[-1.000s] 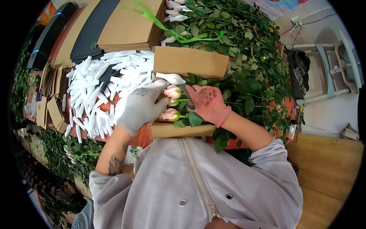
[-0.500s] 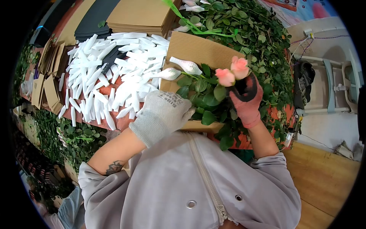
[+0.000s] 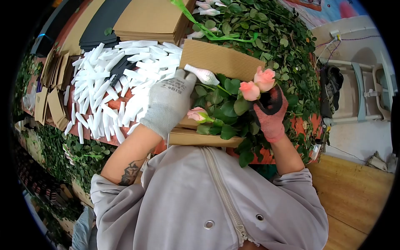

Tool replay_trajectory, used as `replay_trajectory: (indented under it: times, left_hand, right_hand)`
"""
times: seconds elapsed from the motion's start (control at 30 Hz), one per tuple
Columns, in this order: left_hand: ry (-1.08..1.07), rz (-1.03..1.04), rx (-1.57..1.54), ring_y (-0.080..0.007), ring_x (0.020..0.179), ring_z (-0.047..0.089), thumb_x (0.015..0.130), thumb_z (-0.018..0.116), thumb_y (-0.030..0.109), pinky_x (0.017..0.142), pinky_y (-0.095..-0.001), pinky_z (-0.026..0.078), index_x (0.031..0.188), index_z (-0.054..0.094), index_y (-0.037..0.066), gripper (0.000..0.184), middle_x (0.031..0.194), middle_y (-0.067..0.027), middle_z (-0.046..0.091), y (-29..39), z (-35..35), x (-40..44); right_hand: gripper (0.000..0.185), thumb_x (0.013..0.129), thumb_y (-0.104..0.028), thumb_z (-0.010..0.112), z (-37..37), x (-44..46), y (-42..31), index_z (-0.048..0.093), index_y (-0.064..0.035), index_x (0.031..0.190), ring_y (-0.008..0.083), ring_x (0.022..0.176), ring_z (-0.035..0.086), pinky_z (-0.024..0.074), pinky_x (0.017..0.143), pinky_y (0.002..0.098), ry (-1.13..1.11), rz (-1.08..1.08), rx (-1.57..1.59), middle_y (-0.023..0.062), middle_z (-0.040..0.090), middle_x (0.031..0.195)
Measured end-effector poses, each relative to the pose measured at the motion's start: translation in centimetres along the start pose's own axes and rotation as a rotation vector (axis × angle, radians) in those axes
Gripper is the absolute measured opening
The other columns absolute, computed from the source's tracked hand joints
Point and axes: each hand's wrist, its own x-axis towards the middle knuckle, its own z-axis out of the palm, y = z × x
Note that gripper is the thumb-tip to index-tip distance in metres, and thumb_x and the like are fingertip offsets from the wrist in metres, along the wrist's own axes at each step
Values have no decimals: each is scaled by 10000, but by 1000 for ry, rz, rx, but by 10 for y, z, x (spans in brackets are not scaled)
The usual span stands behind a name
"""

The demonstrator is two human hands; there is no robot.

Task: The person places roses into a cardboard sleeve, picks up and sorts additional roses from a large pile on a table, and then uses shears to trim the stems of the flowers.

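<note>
My right hand, in a red and black glove, is closed round the stems of two pink roses just below their blooms. My left hand, in a pale grey glove, is over the left end of the corrugated cardboard; its fingertips are beside a rose in a white mesh sleeve, and what they hold, if anything, is hidden. Another pink rose lies uncovered below it, its leaves on the cardboard.
Loose white sleeves are heaped on the red table at the left. Behind them are stacked brown sheets and black sheets. Leafy stems cover the right side, with a green tie across them. A folding chair stands at the right.
My right hand has moved right and lifted two roses from the cardboard. My left hand shifted right, then back up towards the sleeved rose, uncovering the lower pink rose.
</note>
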Motion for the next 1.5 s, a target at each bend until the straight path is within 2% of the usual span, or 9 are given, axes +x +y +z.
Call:
replay_trajectory:
  times: [0.23,0.43,0.6,0.7,0.73,0.97,1.07,1.33,1.5]
  left_hand:
    - [-57,256,-136,-251,824,604,786,580,189,673,-362,479,974,617,137,199,984,-46,577,-21,-17,-6]
    - [-118,421,-287,-250,851,589,732,588,85,720,-358,475,988,621,105,258,1005,-34,576,-38,-18,-13]
    - [-143,433,-502,-270,934,581,714,625,55,793,-342,470,1040,619,73,327,1079,-88,574,-51,-4,-9]
    - [-206,382,-530,-275,950,580,710,639,54,818,-333,468,1049,622,60,340,1108,-108,576,-54,-2,-9]
    - [-205,387,-527,-275,950,580,710,639,54,818,-333,468,1049,622,60,340,1108,-108,576,-52,-3,-10]
    - [-186,336,-434,-273,905,597,725,629,82,791,-341,477,1045,636,95,320,1050,-100,610,-44,-13,-25]
    - [-153,185,-512,-282,779,611,720,643,132,682,-359,487,1031,636,127,311,870,-92,640,-42,-13,-32]
    - [-99,444,-428,-274,839,610,720,604,76,745,-354,500,1055,641,155,347,1011,-68,626,-48,-7,-36]
    - [-149,358,-466,-289,843,606,746,600,89,742,-351,490,1074,625,133,332,1000,-94,622,-38,-18,-32]
  right_hand:
    - [443,643,-43,695,9,5,-1,539,13,1054,171,727,607,474,679,261,-81,62,62,96,633,863]
    - [428,701,-247,637,25,11,-8,565,-65,1082,269,730,603,477,661,349,-520,-232,-433,82,632,879]
    - [429,732,-296,601,42,5,18,519,-72,1088,277,770,603,469,682,354,-512,-433,-524,75,621,830]
    - [425,753,-302,583,45,21,14,500,-78,1104,274,772,607,468,678,359,-675,-200,-563,85,619,818]
    - [466,759,-274,589,43,24,8,496,-43,1153,278,838,600,471,737,387,-696,-134,-661,115,625,952]
    - [500,794,-345,542,51,11,-1,471,-57,1195,258,846,598,466,728,369,-653,-72,-935,84,614,1016]
    - [482,789,-351,538,52,5,-1,476,-61,1169,242,820,594,459,690,345,-633,-187,-946,71,601,995]
    - [329,803,-232,485,68,5,12,508,-56,1080,217,758,578,440,638,313,-632,-346,-1035,67,544,825]
    - [308,809,-125,437,66,2,4,533,-17,1081,219,788,575,435,638,309,-707,-545,-1128,79,570,862]
